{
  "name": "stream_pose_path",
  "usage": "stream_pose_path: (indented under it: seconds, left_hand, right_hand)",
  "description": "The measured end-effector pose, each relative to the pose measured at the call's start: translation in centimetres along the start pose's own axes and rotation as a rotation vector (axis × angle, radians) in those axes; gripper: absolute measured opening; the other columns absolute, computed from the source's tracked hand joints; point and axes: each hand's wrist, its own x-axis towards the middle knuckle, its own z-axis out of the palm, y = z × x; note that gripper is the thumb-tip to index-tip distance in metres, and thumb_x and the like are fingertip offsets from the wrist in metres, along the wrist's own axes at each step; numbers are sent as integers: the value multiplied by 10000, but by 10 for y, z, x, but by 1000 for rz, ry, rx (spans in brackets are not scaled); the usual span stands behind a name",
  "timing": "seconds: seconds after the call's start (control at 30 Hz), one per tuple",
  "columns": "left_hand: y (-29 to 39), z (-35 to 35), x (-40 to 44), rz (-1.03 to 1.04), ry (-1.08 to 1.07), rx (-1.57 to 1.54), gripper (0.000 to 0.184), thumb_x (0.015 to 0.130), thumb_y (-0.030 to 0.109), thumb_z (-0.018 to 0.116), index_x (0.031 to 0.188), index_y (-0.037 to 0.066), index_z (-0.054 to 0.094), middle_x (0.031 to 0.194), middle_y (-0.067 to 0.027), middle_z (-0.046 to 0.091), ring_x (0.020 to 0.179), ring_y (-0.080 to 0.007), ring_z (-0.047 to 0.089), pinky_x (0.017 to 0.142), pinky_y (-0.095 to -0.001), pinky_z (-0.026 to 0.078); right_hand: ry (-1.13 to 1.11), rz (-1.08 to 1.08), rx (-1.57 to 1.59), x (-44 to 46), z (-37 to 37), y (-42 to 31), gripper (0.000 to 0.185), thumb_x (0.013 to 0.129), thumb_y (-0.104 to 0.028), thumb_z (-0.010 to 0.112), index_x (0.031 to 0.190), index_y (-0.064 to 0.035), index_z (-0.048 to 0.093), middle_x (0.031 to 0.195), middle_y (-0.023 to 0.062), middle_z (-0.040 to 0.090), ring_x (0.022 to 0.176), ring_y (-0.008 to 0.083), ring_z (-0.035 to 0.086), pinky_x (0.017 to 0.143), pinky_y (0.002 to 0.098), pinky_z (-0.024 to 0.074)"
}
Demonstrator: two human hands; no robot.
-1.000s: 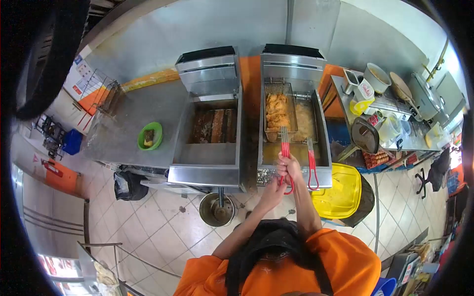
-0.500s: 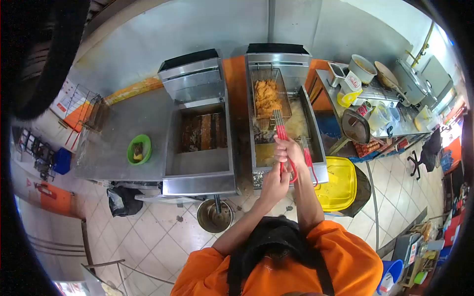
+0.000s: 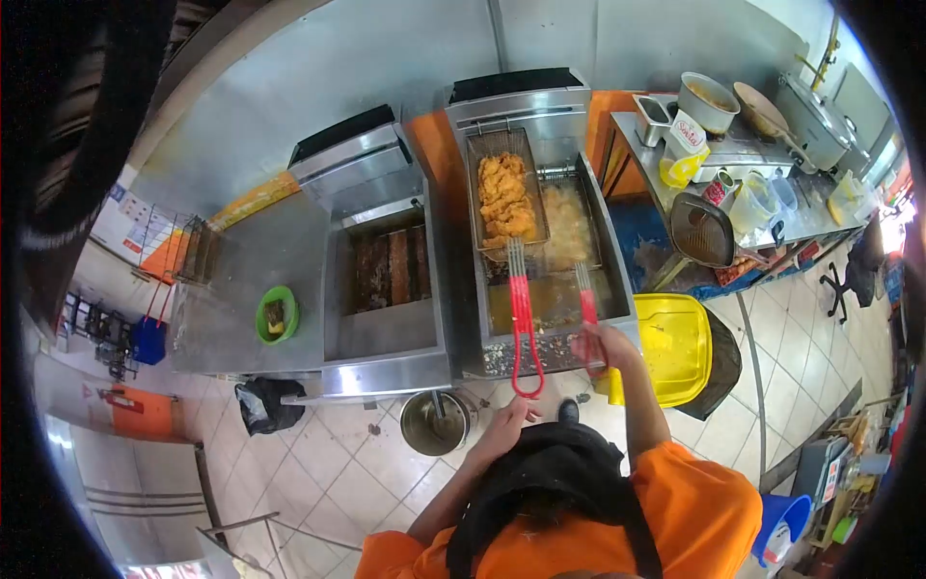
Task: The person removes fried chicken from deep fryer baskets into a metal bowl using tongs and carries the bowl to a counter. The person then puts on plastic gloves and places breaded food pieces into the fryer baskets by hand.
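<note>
My right hand point(image 3: 613, 349) is wrapped round the red handle of the right fryer basket point(image 3: 565, 227). That basket sits low in the bubbling oil of the right fryer point(image 3: 627, 311), with pale food under foam. Beside it, a left fryer basket point(image 3: 475, 207) is raised at the back and piled with golden fried pieces point(image 3: 505, 196). Its red looped handle point(image 3: 524, 338) points toward me. Just below the loop is my left hand point(image 3: 505, 430), apart from the handle, its fingers curled with nothing visible in them.
Left of this stands a second fryer point(image 3: 386, 340) with dark bars inside. A green bowl point(image 3: 278, 315) rests on the metal counter point(image 3: 227, 340). On the floor are a metal pot point(image 3: 434, 425) and, to the right, a yellow tub point(image 3: 672, 349). Pans and jugs crowd the right-hand table point(image 3: 632, 154).
Both hands were together at the left basket's handle. My left hand has let go and drawn back; my right hand has moved over to the right basket's handle.
</note>
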Motion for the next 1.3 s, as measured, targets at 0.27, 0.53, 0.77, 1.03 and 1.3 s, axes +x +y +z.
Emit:
stream_pose_path:
  seconds: [0.27, 0.53, 0.77, 1.03, 1.3]
  left_hand:
    - [46, 90, 52, 125, 99, -2, 365, 1049, 274, 379, 1264, 5, 500, 1046, -98, 656, 909, -164, 622, 862, -305, 481]
    - [59, 141, 77, 214, 258, -15, 322, 992, 212, 532, 1235, 1, 510, 1031, -120, 655, 922, -160, 634, 812, -298, 494]
    - [102, 150, 70, 372, 178, 6, 206, 968, 118, 539, 1123, -16, 562, 970, -90, 660, 904, -135, 627, 819, -284, 485]
    - [122, 143, 82, 389, 286, -190, 266, 1011, 203, 484, 1111, -23, 581, 952, -74, 664, 876, -130, 611, 800, -267, 472]
    - [-24, 84, 3, -123, 460, 5, 390, 1011, 325, 460, 1138, -15, 603, 985, -120, 675, 906, -195, 640, 826, -330, 498]
  right_hand:
    - [-285, -156, 398, -19, 38, -85, 86, 949, -70, 506, 913, -136, 466, 604, -54, 340, 444, 63, 307, 374, 225, 228]
    - [-318, -171, 395, -93, 34, -91, 102, 934, -47, 526, 955, -132, 475, 641, -34, 368, 450, 57, 308, 374, 222, 224]
    - [-408, -199, 408, -134, 35, -120, 131, 923, -49, 542, 1014, -125, 485, 660, -32, 372, 467, 55, 306, 383, 219, 232]
    - [-409, -237, 437, -127, 59, -168, 139, 916, -44, 540, 1028, -108, 491, 652, -33, 359, 469, 58, 304, 389, 218, 229]
    - [-79, -225, 172, -107, 33, -117, 645, 953, -632, 373, 1305, -105, 493, 865, 76, 606, 696, 178, 592, 614, 300, 492]
